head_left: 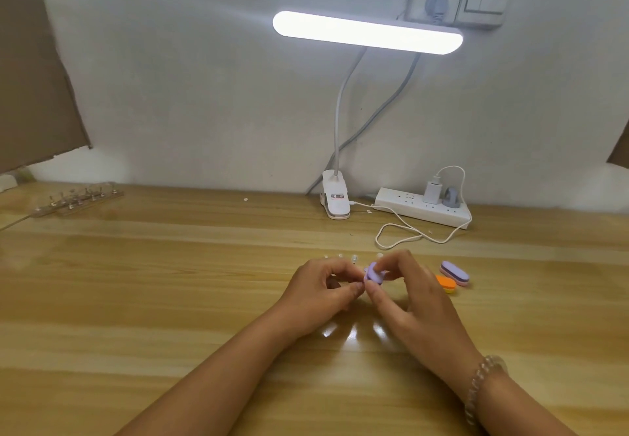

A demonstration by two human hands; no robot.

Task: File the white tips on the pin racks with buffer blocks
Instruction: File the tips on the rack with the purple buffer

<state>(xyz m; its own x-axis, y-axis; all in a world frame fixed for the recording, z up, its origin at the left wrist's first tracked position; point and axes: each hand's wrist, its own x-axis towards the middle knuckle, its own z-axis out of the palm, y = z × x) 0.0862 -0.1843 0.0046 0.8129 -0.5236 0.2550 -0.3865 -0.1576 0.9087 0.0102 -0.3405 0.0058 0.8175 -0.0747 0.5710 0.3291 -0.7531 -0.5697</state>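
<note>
Right hand (412, 294) grip pinches purple buffer block (375, 275) just beside left hand (320, 287), fingers curled, grip contents indiscernible; lamp clip (335, 199) label illegible.

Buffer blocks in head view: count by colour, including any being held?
Purple: 2, the held purple block pinched in the right hand, and the loose purple block.
Orange: 1, the orange block beside the loose one.
Total: 3
</note>
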